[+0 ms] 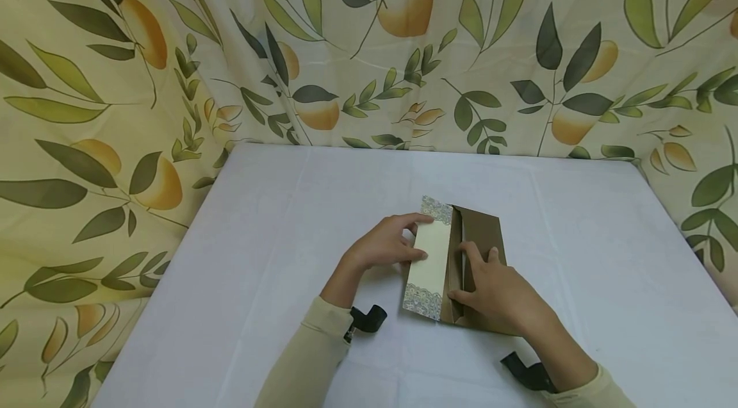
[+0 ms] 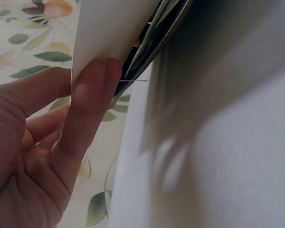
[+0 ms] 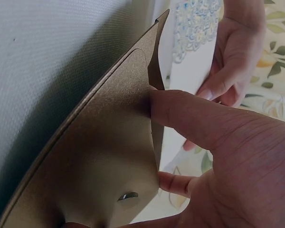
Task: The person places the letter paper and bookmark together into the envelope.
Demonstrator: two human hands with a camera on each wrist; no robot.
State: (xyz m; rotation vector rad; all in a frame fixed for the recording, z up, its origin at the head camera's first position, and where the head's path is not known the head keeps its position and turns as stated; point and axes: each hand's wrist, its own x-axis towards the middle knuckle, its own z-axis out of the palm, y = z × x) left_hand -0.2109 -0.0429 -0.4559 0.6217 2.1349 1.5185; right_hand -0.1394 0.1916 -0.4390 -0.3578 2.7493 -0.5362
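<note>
A cream card (image 1: 429, 261) with lace-patterned ends sticks halfway out of a brown envelope (image 1: 481, 235) lying on the white table (image 1: 277, 235). My left hand (image 1: 386, 244) pinches the card's left edge between thumb and fingers; the left wrist view shows my fingers (image 2: 85, 109) curled on the card (image 2: 109, 33). My right hand (image 1: 490, 289) rests on the envelope and holds its open edge, thumb at the lower corner. In the right wrist view my thumb (image 3: 194, 116) presses the brown envelope (image 3: 99, 161) and the card (image 3: 192, 42) shows beyond it.
A leaf-and-fruit patterned cloth (image 1: 369, 43) hangs behind and beside the table. Black straps (image 1: 366, 318) of the wrist cameras show near both cuffs. Bare tabletop lies to the left, right and back of the envelope.
</note>
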